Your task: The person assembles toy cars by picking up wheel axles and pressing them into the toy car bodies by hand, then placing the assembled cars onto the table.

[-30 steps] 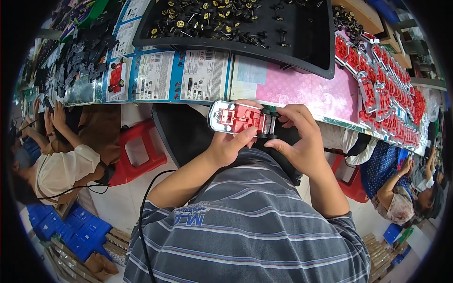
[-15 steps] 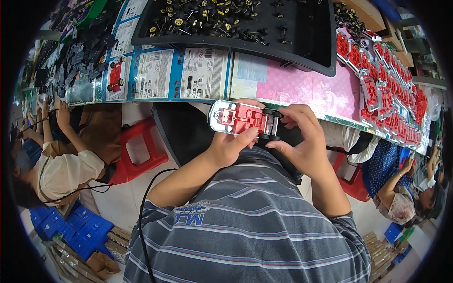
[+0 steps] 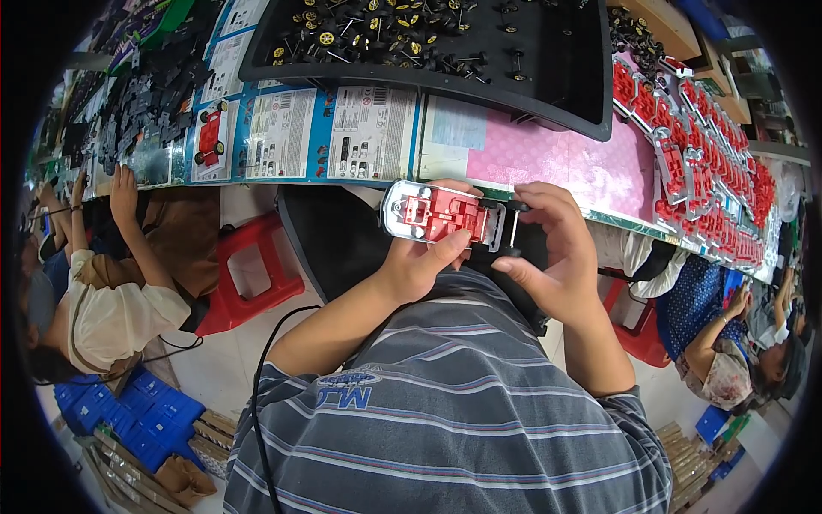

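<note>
My left hand is closed around a toy car body, its red inside and pale silver edge showing. The thumb presses on the red part and the other fingers are mostly hidden beneath. At the car's right end, my right hand pinches a wheel axle by its two black wheels, between thumb and fingertips. The thin metal rod stands just apart from the car's end. Both hands are over my lap, at the near edge of the table.
Beyond my hands lies a black tray of loose wheel axles. Rows of red car bodies cover the right side; dark flat parts lie at left. One red car rests on printed sheets. Co-workers sit on both sides, near red stools.
My right hand has drawn the wheel axle slightly to the right, from the car's end to just off it. The left hand and car have barely moved.
</note>
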Motion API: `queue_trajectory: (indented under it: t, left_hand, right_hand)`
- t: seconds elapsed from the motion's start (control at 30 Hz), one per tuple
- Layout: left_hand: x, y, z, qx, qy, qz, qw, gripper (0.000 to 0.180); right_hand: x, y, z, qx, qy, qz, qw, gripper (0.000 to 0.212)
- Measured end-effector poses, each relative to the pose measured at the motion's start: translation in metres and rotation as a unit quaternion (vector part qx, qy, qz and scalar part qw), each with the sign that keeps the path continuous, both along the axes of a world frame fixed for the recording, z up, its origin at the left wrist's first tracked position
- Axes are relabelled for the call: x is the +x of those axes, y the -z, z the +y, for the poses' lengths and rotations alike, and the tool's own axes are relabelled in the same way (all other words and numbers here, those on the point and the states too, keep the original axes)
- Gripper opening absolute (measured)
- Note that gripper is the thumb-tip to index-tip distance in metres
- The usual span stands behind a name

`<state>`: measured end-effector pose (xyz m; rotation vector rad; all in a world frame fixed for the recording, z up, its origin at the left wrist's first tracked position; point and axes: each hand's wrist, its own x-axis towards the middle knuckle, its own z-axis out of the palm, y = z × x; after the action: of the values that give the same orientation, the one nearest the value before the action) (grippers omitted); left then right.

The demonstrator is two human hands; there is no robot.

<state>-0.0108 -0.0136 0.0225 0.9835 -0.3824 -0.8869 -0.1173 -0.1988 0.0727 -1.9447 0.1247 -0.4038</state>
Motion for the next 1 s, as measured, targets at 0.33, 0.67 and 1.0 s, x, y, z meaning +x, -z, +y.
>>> queue_trajectory:
  t: [0.33,0.67,1.0]
  left_hand:
    - [-0.007,0.004,0.002,-0.002,-0.012,-0.009,1.0,0.047]
    - [-0.014,0.019,0.011,0.04,0.021,-0.014,0.999,0.059]
    - [-0.015,0.017,0.009,0.027,-0.01,0.075,0.997,0.055]
  right_hand:
    - [0.006,0.01,0.02,-0.113,-0.002,-0.045,0.993,0.054]
    - [0.015,-0.006,0.017,-0.102,-0.042,0.004,0.994,0.056]
    - [0.015,-0.008,0.002,-0.146,-0.133,-0.015,0.98,0.049]
